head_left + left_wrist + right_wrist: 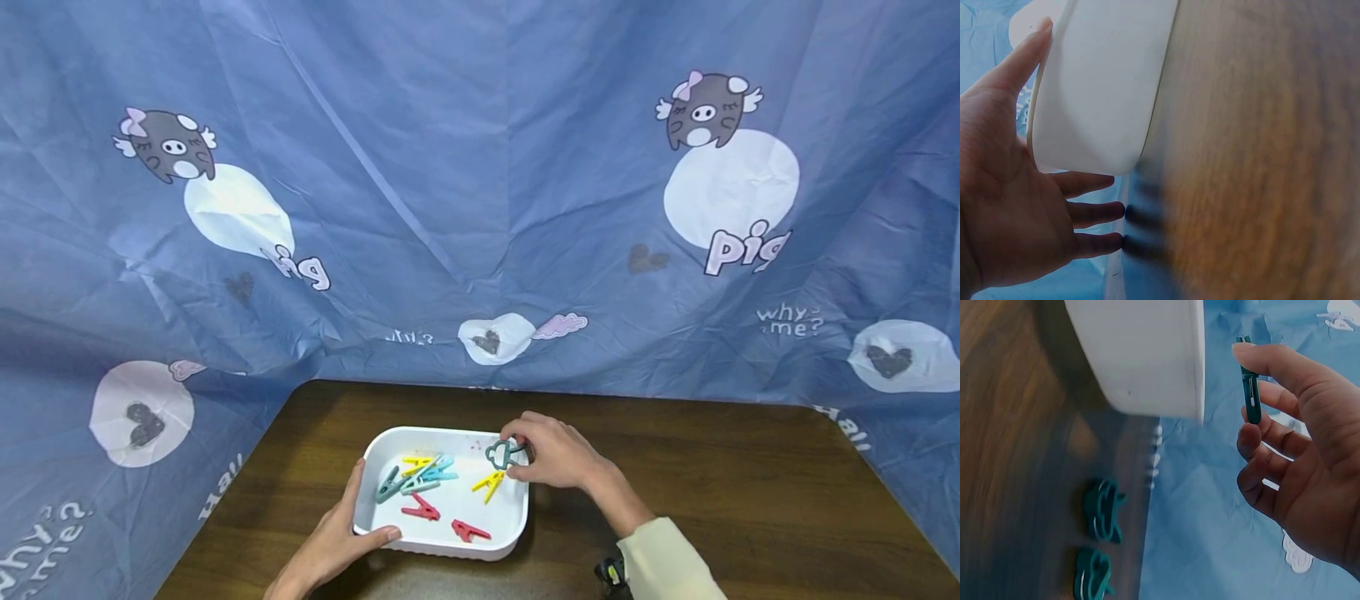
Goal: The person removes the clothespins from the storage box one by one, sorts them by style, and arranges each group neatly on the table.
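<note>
The right hand (558, 452) pinches a dark green clip (496, 455) between its fingers, above the right end of the white tray (450, 549). The left hand (330, 536), with fingers spread, touches the tray's near left corner. Inside lie coloured clothespins (426, 507).

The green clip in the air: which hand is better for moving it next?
Probably the right hand: it pinches that green clip near the right end of the white tray, while the left hand touches its left end.
</note>
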Tool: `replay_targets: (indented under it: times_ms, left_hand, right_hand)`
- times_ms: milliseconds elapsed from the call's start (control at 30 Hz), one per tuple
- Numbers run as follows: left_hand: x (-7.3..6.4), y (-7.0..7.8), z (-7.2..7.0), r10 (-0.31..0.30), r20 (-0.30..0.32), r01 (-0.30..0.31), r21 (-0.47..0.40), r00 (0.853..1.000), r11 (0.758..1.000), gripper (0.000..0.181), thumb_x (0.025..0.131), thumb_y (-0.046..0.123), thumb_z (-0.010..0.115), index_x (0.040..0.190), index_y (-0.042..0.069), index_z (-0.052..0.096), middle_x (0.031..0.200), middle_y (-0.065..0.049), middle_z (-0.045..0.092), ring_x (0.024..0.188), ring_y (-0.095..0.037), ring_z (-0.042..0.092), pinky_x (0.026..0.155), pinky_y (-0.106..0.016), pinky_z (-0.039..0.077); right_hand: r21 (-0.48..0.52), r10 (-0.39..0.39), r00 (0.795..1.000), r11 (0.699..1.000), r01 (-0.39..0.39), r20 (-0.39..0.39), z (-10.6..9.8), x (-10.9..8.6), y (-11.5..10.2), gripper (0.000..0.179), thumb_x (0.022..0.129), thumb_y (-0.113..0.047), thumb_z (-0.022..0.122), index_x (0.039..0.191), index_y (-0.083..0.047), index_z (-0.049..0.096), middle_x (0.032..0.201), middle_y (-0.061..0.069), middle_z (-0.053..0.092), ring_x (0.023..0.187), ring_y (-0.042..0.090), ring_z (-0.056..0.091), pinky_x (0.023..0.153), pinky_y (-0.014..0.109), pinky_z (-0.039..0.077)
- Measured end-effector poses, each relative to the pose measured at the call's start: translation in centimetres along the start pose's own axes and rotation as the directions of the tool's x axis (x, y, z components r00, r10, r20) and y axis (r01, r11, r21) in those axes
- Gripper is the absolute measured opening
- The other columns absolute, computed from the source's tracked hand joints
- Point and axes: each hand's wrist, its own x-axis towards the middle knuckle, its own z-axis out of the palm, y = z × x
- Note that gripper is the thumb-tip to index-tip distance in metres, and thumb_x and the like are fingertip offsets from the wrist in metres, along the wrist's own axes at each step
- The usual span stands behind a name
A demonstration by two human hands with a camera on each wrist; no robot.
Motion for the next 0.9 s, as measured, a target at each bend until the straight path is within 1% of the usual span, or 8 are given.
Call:
replay_targets:
  times_ms: [133, 333, 500, 600, 767, 900]
  left_hand:
    - [0.0, 0.0, 0.0, 0.012, -0.009, -0.012, -0.001, 1.0, 1.0, 0.118, 0.079, 0.039, 0.083, 0.161, 0.002, 0.005, 0.161, -0.03, 0.027, 0.138, -0.045, 0.045, 0.11, -0.059, 0.039]
    - [0.0, 0.0, -0.1, 0.011, -0.008, -0.011, -0.008, 1.0, 1.0, 0.119, 0.079, 0.039, 0.083, 0.161, 0.002, 0.005, 0.162, -0.029, 0.026, 0.139, -0.045, 0.044, 0.11, -0.059, 0.038]
    - [0.0, 0.0, -0.1, 0.015, -0.008, -0.016, -0.006, 1.0, 1.0, 0.119, 0.079, 0.039, 0.083, 0.161, 0.002, 0.005, 0.162, -0.029, 0.025, 0.139, -0.044, 0.044, 0.11, -0.058, 0.038]
    - [0.0, 0.0, -0.1, 0.016, -0.01, -0.016, -0.003, 1.0, 1.0, 0.119, 0.079, 0.039, 0.083, 0.161, 0.002, 0.005, 0.162, -0.029, 0.025, 0.139, -0.044, 0.044, 0.11, -0.058, 0.038]
    - [0.0, 0.0, -0.1, -0.006, 0.004, 0.006, -0.003, 1.0, 1.0, 0.119, 0.08, 0.04, 0.083, 0.161, 0.003, 0.004, 0.163, -0.029, 0.023, 0.14, -0.045, 0.043, 0.11, -0.059, 0.039]
    - [0.1, 0.1, -0.1, -0.024, 0.018, 0.024, -0.005, 1.0, 1.0, 0.119, 0.08, 0.04, 0.082, 0.161, 0.004, 0.003, 0.164, -0.028, 0.022, 0.141, -0.045, 0.043, 0.11, -0.059, 0.039]
  right_hand:
    - [0.007, 0.005, 1.0, 1.0, -0.005, -0.026, -0.4, -0.6, 1.0, 0.038, 0.076, -0.029, 0.085, 0.111, -0.019, 0.071, 0.091, -0.009, 0.059, 0.079, 0.004, 0.052, 0.066, 0.02, 0.043]
    - [0.005, 0.013, 0.998, 1.0, -0.013, -0.058, -1.0, -1.7, 2.9, 0.038, 0.075, -0.029, 0.086, 0.109, -0.019, 0.071, 0.09, -0.009, 0.06, 0.081, 0.005, 0.054, 0.069, 0.022, 0.045]
    - [0.009, 0.034, 0.997, 0.999, -0.034, -0.073, -1.4, -2.6, 4.4, 0.038, 0.074, -0.028, 0.086, 0.108, -0.019, 0.071, 0.09, -0.008, 0.061, 0.082, 0.007, 0.055, 0.067, 0.021, 0.044]
    - [0.016, 0.046, 0.996, 0.999, -0.045, -0.081, -1.6, -3.0, 5.1, 0.038, 0.075, -0.027, 0.086, 0.109, -0.019, 0.071, 0.09, -0.007, 0.061, 0.082, 0.01, 0.058, 0.066, 0.021, 0.044]
    - [0.023, 0.08, 0.992, 0.997, -0.078, -0.101, -2.0, -3.8, 6.2, 0.039, 0.073, -0.027, 0.086, 0.108, -0.019, 0.071, 0.09, -0.007, 0.062, 0.081, 0.013, 0.059, 0.065, 0.021, 0.043]
    - [0.018, 0.104, 0.988, 0.995, -0.103, -0.112, -2.3, -4.6, 7.1, 0.039, 0.073, -0.026, 0.087, 0.108, -0.019, 0.071, 0.09, -0.007, 0.062, 0.078, 0.008, 0.056, 0.064, 0.021, 0.042]
